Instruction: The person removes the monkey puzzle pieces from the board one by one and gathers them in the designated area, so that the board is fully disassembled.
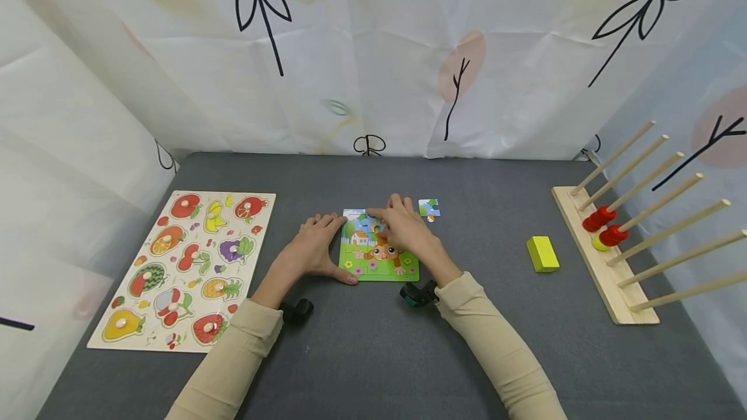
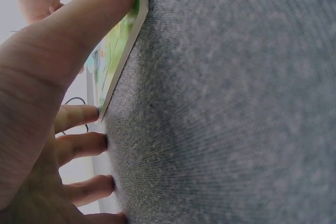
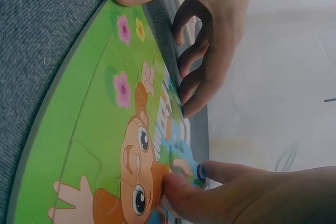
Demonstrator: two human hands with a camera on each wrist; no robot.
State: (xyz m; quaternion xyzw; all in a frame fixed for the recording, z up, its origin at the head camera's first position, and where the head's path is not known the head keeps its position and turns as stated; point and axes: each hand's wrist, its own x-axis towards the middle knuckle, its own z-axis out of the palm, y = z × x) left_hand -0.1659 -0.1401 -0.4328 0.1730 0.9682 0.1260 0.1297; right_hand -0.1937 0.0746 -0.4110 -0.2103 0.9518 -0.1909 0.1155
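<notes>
A jigsaw puzzle (image 1: 373, 269) with a smiling monkey, a house and flowers on green lies flat on the table. My left hand (image 1: 315, 245) steadies its left side, fingers spread on the cloth and thumb at the near left corner. Over the puzzle's far right part, my right hand (image 1: 405, 229) pinches a blue puzzle piece (image 3: 182, 156) between thumb and index finger, seen close in the right wrist view. That piece sits slightly raised above the monkey's head. Another loose puzzle piece (image 1: 428, 208) lies just beyond the right hand.
A fruit peg board (image 1: 195, 297) lies at the left. To the right are a yellow block (image 1: 543, 254) and a wooden rack (image 1: 615, 284) with long slanting pegs, carrying red and yellow beads (image 1: 613, 236). Patterned white cloth (image 1: 379, 70) hangs behind the grey table (image 1: 362, 355).
</notes>
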